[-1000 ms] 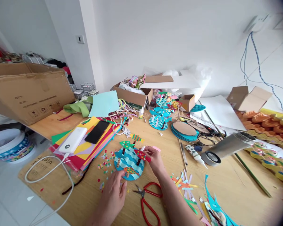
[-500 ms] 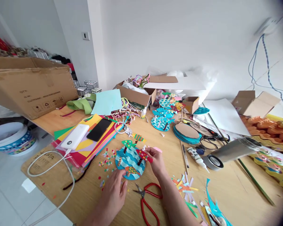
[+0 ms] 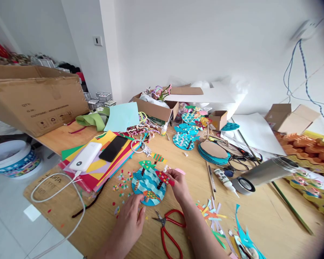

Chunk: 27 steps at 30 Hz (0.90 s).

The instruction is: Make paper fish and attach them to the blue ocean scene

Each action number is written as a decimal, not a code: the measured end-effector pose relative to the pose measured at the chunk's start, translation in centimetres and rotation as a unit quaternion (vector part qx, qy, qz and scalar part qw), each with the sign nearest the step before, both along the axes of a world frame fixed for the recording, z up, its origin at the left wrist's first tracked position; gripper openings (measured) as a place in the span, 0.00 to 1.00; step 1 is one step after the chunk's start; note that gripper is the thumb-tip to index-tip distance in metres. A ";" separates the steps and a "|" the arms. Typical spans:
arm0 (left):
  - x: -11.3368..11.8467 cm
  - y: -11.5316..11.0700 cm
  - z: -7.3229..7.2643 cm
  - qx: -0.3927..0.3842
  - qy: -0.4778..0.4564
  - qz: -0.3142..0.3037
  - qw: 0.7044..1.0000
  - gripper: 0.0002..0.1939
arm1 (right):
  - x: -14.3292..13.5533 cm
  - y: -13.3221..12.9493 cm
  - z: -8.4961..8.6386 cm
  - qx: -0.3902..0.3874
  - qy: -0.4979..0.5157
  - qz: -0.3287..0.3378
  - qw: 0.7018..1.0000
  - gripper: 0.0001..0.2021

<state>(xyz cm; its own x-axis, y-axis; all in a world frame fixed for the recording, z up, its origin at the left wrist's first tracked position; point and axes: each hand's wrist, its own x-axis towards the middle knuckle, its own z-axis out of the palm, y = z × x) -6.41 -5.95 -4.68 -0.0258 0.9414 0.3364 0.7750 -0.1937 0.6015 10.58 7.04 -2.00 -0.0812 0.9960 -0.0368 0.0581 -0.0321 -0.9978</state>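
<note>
Just below the centre of the frame, the blue wavy disc [image 3: 151, 185] lies on the table between the 2 hands, the left hand [image 3: 131, 217] at its lower-left edge and the right hand [image 3: 178, 184] beside its right edge. The right thumb and fingers pinch the right end of the red spotted fish [image 3: 163, 177], while the left hand curves loosely, fingertips by the orange fish [image 3: 152, 195], though I can't tell whether they grip it. Below, 1 pair of red-handled scissors [image 3: 163, 222] lies between the forearms.
</note>
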 end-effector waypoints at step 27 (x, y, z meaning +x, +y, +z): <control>-0.1 0.0 -0.1 0.013 0.004 0.010 1.000 0.13 | 0.2 0.4 -0.9 0.014 -0.025 0.009 1.000 0.20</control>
